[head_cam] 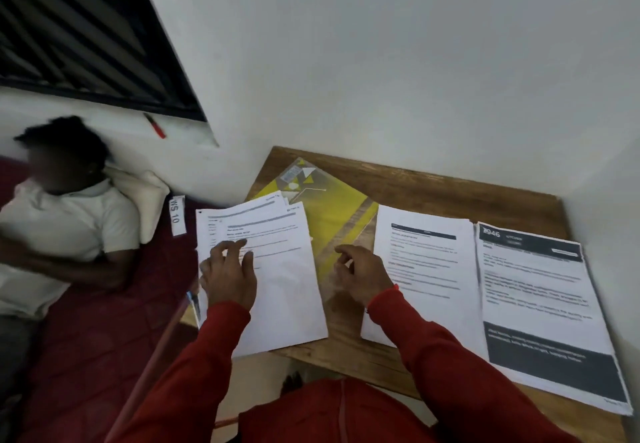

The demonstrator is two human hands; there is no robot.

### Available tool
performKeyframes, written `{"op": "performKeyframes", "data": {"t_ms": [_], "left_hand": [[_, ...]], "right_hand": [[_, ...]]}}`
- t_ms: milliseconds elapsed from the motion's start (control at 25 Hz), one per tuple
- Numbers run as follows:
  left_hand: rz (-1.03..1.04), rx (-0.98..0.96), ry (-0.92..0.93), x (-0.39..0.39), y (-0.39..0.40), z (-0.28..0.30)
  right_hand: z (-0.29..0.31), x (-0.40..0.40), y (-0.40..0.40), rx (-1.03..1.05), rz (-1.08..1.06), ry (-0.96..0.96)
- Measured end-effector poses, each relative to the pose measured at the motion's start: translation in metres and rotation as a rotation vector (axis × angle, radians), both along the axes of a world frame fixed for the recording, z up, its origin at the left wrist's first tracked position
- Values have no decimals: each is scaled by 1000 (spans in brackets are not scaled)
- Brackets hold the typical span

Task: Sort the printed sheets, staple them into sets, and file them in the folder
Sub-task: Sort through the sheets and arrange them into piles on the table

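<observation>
Three piles of printed sheets lie on a small wooden table (433,182). The left pile (284,290) is loosely fanned and overhangs the table's left edge; my left hand (228,272) rests flat on it with fingers spread. A middle pile (426,262) and a right pile (540,304) with dark header and footer bands lie side by side. A yellow plastic folder (329,207) lies at the back, partly under the left pile. My right hand (360,272) hovers over the folder with fingers loosely curled, holding nothing. No stapler is in view.
The table stands in a white wall corner. A person in a white shirt (59,234) lies on a dark red mattress at the left, beside a pillow (145,196) and a label reading WS 10 (176,215). A red tool (156,126) lies on the window ledge.
</observation>
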State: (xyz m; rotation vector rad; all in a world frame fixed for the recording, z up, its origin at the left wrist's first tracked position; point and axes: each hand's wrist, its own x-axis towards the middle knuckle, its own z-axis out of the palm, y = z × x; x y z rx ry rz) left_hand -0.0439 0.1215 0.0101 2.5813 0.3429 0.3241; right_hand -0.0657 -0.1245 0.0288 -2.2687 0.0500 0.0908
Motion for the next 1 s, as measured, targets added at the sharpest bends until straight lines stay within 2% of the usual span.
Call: {"op": "performKeyframes", "data": {"t_ms": [120, 240, 320, 440, 480, 560, 640, 720, 840, 920, 1000], "left_hand": [[218, -63, 261, -4, 36, -5], [233, -139, 430, 0, 53, -11], [184, -203, 356, 4, 53, -9], [114, -253, 290, 9, 53, -5], [98, -272, 277, 10, 52, -4], [28, -441, 188, 11, 51, 0], [-98, -634, 95, 11, 47, 14], [-263, -736, 41, 9, 40, 35], [-408, -772, -87, 11, 26, 71], [-473, -849, -156, 19, 19, 93], [-526, -879, -196, 29, 10, 105]], "right_hand": [[-10, 18, 38, -69, 82, 135], [-26, 26, 60, -217, 121, 250], [-33, 27, 66, -251, 148, 286], [-39, 28, 72, -167, 145, 296], [-39, 28, 70, -94, 99, 289], [-34, 27, 66, 133, -31, 297], [-27, 27, 60, 337, -118, 347], [-20, 27, 52, 482, -164, 365], [5, 30, 35, 686, -219, 130], [32, 34, 17, 692, -276, -73], [61, 36, 3, 683, -289, -175]]}}
